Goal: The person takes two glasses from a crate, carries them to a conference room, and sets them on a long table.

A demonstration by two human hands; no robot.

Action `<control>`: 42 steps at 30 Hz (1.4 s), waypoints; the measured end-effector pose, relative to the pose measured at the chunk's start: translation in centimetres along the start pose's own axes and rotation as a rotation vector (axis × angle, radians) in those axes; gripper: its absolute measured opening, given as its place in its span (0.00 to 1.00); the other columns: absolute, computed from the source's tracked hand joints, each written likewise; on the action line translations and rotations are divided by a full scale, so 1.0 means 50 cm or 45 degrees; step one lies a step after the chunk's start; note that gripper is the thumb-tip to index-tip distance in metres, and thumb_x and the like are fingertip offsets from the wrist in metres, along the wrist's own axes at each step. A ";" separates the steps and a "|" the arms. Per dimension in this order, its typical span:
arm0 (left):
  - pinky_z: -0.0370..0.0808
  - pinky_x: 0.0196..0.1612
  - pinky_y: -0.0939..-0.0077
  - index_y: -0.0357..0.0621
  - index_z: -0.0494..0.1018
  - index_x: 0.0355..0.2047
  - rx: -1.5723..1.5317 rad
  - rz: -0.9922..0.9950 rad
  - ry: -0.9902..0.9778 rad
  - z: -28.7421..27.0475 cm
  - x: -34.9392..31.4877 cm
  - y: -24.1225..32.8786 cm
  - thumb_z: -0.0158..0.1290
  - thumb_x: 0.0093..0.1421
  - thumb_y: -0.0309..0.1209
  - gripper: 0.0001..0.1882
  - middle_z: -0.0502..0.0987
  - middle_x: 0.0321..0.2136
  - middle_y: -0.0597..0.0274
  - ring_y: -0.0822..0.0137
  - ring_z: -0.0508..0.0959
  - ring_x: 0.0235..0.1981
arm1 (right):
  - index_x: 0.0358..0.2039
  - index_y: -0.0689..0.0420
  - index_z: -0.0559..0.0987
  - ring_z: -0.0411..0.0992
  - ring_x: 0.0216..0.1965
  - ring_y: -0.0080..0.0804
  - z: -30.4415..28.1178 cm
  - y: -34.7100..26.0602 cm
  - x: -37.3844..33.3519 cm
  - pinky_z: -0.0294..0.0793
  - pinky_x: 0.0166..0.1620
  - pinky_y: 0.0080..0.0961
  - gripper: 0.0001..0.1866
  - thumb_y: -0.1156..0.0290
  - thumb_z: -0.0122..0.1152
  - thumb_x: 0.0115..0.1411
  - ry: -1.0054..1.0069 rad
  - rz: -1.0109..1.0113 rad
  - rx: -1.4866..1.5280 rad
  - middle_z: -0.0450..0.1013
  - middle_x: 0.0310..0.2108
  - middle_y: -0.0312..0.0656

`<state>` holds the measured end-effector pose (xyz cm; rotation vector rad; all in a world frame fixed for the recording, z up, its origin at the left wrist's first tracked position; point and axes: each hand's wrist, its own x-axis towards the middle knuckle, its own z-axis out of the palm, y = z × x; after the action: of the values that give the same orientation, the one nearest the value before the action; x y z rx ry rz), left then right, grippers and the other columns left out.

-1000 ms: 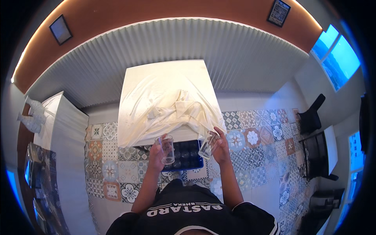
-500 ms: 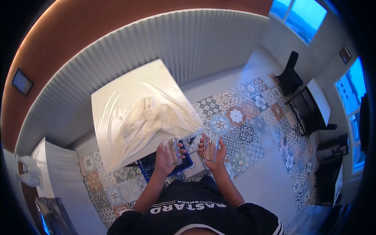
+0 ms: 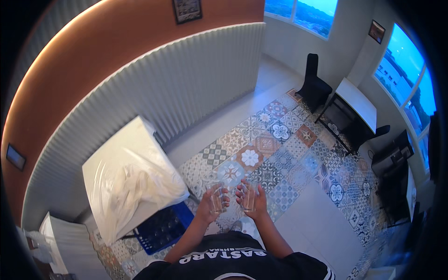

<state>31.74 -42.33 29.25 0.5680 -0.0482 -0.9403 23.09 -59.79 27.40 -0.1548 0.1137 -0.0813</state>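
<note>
Head view: two clear glasses are held out in front of the person's shirt [image 3: 224, 252], one to each hand, side by side with a narrow gap between them, over the tiles [image 3: 249, 157]. The left glass [image 3: 217, 199] can be seen through; only fingers and floor show behind its wall. The right glass [image 3: 248, 200] is just as clear, with fingers and tiles showing through.

Below the table [image 3: 100, 172], at its near edge, a blue crate [image 3: 185, 211] sits on the floor, left of the left forearm. Rows of dark round shapes fill it, too dim to tell what they are. Both glasses are apart from the crate, to its right. A pale cloth [image 3: 126, 189] lies bunched on the table's white cover.

The left hand [image 3: 204, 206] is partly closed, curved round its glass from the left, with fingertips showing past the glass's right side. The right hand [image 3: 260, 205] mirrors it: it grips its glass from the right, thumb on the near right side, fingertips showing at the left. The two sets of fingertips face each other without touching.

Farther off to the right stand a black chair [image 3: 316, 91] and a white-topped desk [image 3: 357, 105], under windows [image 3: 401, 63]. A ribbed panel [image 3: 163, 86] runs behind the table.
</note>
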 end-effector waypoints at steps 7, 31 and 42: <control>0.74 0.38 0.65 0.45 0.62 0.54 0.113 -0.156 -0.045 0.115 0.182 -0.088 0.51 0.55 0.56 0.35 0.72 0.41 0.56 0.60 0.75 0.35 | 0.59 0.61 0.59 0.71 0.40 0.37 -0.026 -0.220 -0.004 0.72 0.43 0.34 0.38 0.43 0.44 0.61 0.042 -0.283 -0.122 0.69 0.47 0.48; 0.74 0.40 0.58 0.50 0.58 0.57 0.034 -0.595 -0.359 0.249 0.956 -0.091 0.51 0.54 0.58 0.37 0.72 0.38 0.55 0.57 0.75 0.35 | 0.59 0.56 0.61 0.73 0.42 0.44 -0.067 -0.725 0.321 0.74 0.42 0.36 0.38 0.39 0.45 0.58 0.261 -0.630 -0.139 0.69 0.49 0.49; 0.72 0.49 0.60 0.40 0.62 0.54 0.204 -0.558 -0.454 0.329 1.340 -0.101 0.58 0.51 0.51 0.37 0.73 0.38 0.57 0.57 0.75 0.42 | 0.61 0.58 0.58 0.73 0.40 0.37 -0.121 -1.059 0.572 0.75 0.43 0.34 0.35 0.49 0.49 0.60 0.136 -0.647 -0.185 0.69 0.48 0.47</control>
<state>63.51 -103.74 27.32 0.5625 -0.3318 -1.4675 46.86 -115.38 26.80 -0.3222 0.1853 -0.5897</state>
